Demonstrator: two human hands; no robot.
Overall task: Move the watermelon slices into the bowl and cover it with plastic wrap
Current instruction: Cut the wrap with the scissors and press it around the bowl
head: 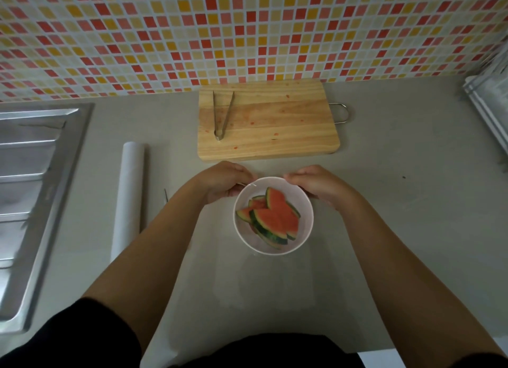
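Plastic wrap (247,279) stretched over bowl (305,202) of watermelon slices (277,216); left hand (225,184), right hand (316,187) pinch its far edge.

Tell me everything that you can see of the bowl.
The bowl is round, pale pinkish white, smooth like ceramic or plastic. It stands upright on the grey counter, just before the wooden cutting board. Watermelon slices lie stacked inside. The left hand and the right hand curl at its far rim, apparently pinching clear plastic wrap.

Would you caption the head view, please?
Left hand and right hand hold clear plastic wrap over white bowl of red watermelon slices.
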